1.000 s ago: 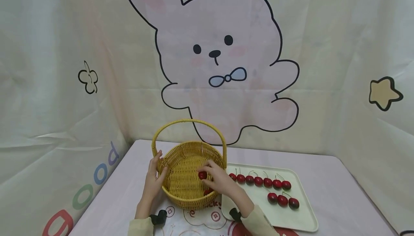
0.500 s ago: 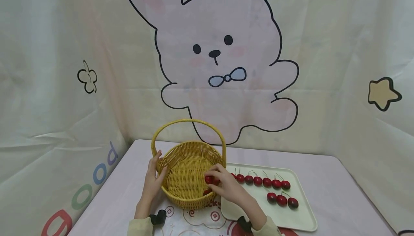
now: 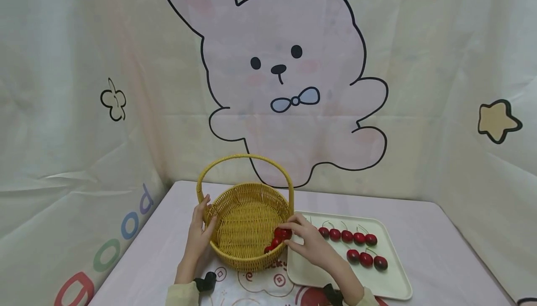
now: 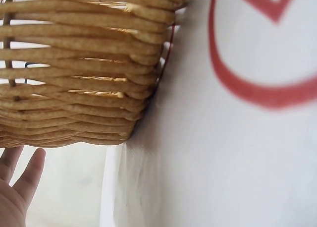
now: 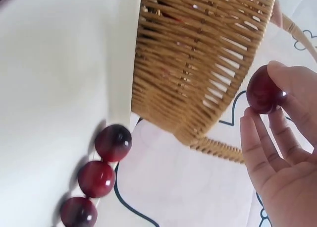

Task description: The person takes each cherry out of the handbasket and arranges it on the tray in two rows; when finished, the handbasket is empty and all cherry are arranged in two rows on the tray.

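Note:
A yellow woven basket [image 3: 241, 212] with a tall arched handle stands on the table. My left hand [image 3: 199, 231] rests on its left rim, fingers and thumb fairly straight; the left wrist view shows the fingertips [image 4: 35, 160] right at the basket's edge. Over the right rim, my right hand [image 3: 312, 245] pinches a dark red cherry [image 5: 265, 90] between thumb and fingers. Several cherries [image 3: 275, 242] lie against the basket's inner right side. More cherries [image 3: 347, 236], with thin stems, sit in rows on a white tray [image 3: 327, 273] to the right, partly hidden by my right hand.
The tray's edge adjoins the basket's right side. Beneath them lies a pale table covering [image 3: 159, 245] with red printed drawings at the front. A hanging cloth [image 3: 402, 166] with a cartoon rabbit closes off the back, and more cloth hangs at both sides.
My right hand has moved right, from over the inside of the basket to its right rim. More cherries show inside the basket's right side. My left hand has stayed in place.

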Motion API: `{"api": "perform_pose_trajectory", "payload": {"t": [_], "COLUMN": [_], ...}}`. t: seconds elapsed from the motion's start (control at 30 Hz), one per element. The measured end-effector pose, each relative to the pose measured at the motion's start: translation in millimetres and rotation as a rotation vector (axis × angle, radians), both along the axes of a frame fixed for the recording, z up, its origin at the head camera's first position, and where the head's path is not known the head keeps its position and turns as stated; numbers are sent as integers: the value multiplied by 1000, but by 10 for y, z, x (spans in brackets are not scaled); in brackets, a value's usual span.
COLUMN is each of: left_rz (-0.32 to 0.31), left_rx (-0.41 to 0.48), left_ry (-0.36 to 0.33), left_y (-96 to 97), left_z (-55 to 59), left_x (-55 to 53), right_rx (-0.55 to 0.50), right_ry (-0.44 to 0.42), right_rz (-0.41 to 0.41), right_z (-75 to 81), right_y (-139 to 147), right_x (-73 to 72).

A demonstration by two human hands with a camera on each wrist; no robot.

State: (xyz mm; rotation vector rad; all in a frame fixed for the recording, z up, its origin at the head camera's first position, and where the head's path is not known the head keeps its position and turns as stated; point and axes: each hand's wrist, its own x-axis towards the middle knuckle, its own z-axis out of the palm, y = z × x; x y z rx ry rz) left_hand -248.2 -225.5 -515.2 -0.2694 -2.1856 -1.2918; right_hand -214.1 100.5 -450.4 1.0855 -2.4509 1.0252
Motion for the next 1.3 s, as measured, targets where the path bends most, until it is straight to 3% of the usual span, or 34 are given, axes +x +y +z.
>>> {"api": "perform_pose_trajectory", "payload": {"t": [0.3, 0.7, 0.87, 1.3], "left_rz": [2, -2, -4, -2], "left_rx": [-7, -7, -10, -12], "left_ry": [-6, -1, 9, 25], "left_y": [-2, -3, -4, -17], "left_z": [-13, -16, -30, -16], "left_x": [-10, -12, -18, -24], "right_rx": [18, -6, 11, 96], "right_ry": [4, 8, 28, -17], "right_rz": [-84, -139, -181, -249], "right_z": [4, -94, -154, -221], "right_y": [259, 584, 707, 999], "right_x": [61, 88, 103, 112]}}
